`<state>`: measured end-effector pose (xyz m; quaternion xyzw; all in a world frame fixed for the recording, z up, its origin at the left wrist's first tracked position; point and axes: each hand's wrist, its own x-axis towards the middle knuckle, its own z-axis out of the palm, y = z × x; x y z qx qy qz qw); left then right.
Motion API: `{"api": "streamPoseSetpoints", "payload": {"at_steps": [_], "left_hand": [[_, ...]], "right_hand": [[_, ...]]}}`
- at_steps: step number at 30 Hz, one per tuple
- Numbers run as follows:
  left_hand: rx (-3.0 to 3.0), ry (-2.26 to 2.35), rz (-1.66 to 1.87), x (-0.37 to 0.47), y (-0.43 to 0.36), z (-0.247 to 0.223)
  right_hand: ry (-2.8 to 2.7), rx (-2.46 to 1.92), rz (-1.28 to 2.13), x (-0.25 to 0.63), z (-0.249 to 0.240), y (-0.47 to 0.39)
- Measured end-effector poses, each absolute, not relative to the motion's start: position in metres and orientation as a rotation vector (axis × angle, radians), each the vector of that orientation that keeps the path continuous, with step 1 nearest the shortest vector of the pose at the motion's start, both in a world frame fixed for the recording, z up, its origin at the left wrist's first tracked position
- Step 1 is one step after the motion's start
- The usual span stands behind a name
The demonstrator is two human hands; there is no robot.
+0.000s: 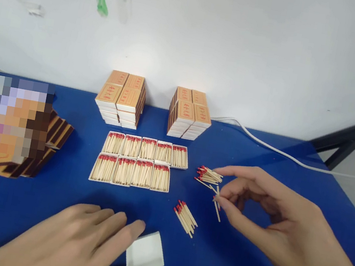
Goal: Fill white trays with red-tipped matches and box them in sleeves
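My left hand (86, 238) rests on the table at an empty white matchbox tray (146, 256), its index finger along the upper edge and its thumb at the lower corner. To the right, my right hand (271, 223) pinches a few matches (216, 208) between thumb and index finger. Just past those fingertips lies a loose pile of red-headed matches (207, 175). A smaller bunch of matches (186, 218) lies between my two hands. Beyond them, several filled matchbox trays (142, 175) stand in two rows, match heads facing away from me.
Two stacks of closed matchboxes, a left one (120, 95) and a right one (190, 112), stand against the white wall (247, 49). More matchboxes (48, 142) are heaped at left, partly pixelated. A white cable (264, 145) crosses the back of the blue table (81, 111).
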<state>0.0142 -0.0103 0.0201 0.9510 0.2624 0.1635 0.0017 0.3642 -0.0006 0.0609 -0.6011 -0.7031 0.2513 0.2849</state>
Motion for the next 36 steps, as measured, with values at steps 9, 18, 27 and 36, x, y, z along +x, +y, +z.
{"api": "streamPoseSetpoints", "payload": {"at_steps": [9, 18, 27, 36], "left_hand": [[2.969, 0.831, 0.499, 0.013, -0.009, 0.018], [2.984, 0.830, 0.496, 0.015, -0.010, 0.020], [2.994, 0.822, 0.495, 0.012, -0.011, 0.018], [2.999, 0.833, 0.523, 0.014, -0.011, 0.020]], "right_hand": [[-1.830, -1.645, 0.661, 0.353, 0.046, -0.009], [-1.932, -1.541, 0.278, 0.340, 0.025, -0.023], [-2.041, -1.507, 0.266, 0.334, 0.026, -0.026], [-2.155, -1.620, 0.226, 0.314, 0.022, -0.031]]}}
